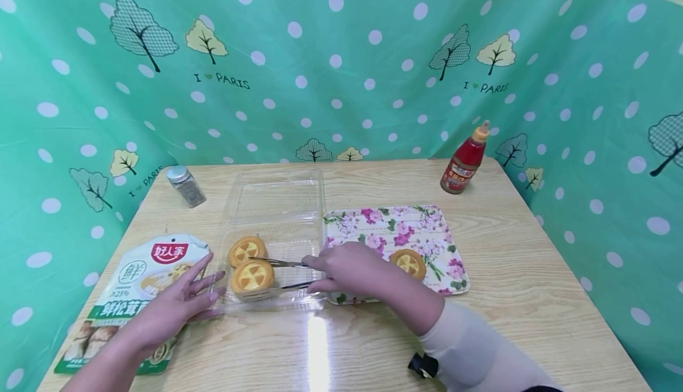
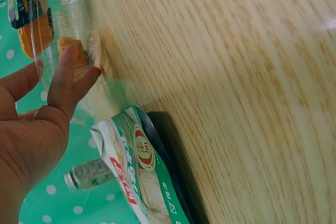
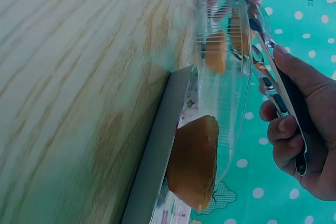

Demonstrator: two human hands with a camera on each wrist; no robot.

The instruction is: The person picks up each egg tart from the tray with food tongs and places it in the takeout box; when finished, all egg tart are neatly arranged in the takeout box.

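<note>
My right hand [image 1: 349,267] grips metal tongs [image 3: 290,95] with dark handles. Their two arms straddle the nearer of two round golden tarts, the front tart [image 1: 252,277], which overlaps the back tart [image 1: 246,249] in the head view. In the left wrist view the tart at the tongs [image 2: 38,39] appears higher than the other tart [image 2: 73,56], which sits in the hinged clear plastic box [image 1: 290,241]. Straight, spread fingers of my left hand [image 1: 184,297] touch the box's left side. A third tart [image 1: 408,264] lies on the floral tray [image 1: 347,226], beneath my right forearm.
A white and green food pouch [image 1: 125,285] lies under my left forearm. A spice jar [image 1: 187,187] stands at the back left, and a red sauce bottle [image 1: 464,161] at the back right. The box's lid [image 1: 277,196] is folded back, and a polka-dot curtain [image 1: 341,83] hangs behind the table.
</note>
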